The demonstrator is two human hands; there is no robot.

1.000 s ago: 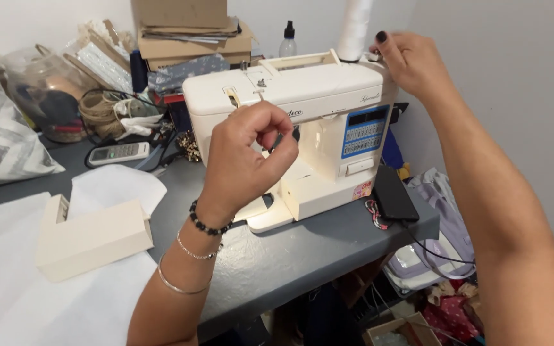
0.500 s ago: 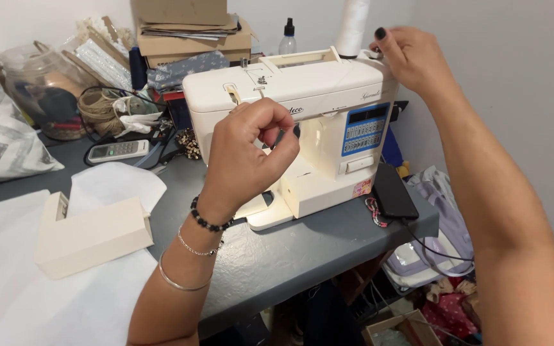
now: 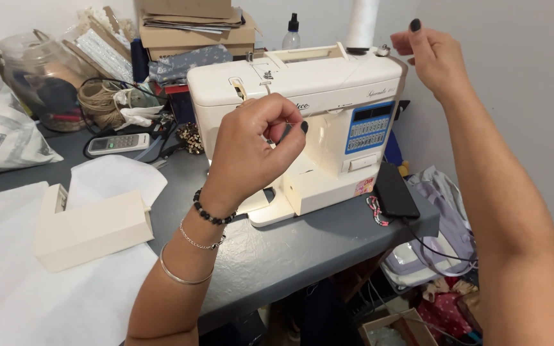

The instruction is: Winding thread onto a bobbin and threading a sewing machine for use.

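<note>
Sewing machine (image 3: 302, 122) stands on the grey desk (image 3: 302, 243), long axis running left to right. Left hand (image 3: 258, 144) is closed in a pinch before its front, thread too fine to confirm. Right hand (image 3: 434, 54), fingers loosely curled, hovers beside the machine's top right end, near the white spool (image 3: 362, 22). Left hand is nearer the needle area.

Crowded back edge, open front strip on the grey tabletop (image 3: 277, 256).

The cream sewing machine (image 3: 328, 109) fills the middle; behind it a white thread cone (image 3: 361, 22) and spray bottle (image 3: 292, 33) block the wall side. Left of it, stacked cardboard boxes (image 3: 193, 29), a glass jar (image 3: 40, 83), twine and a remote control (image 3: 118, 142) crowd the way. A cream L-shaped case (image 3: 91, 227) lies on white fabric (image 3: 46, 301); bare tabletop runs between it and the machine.
</note>
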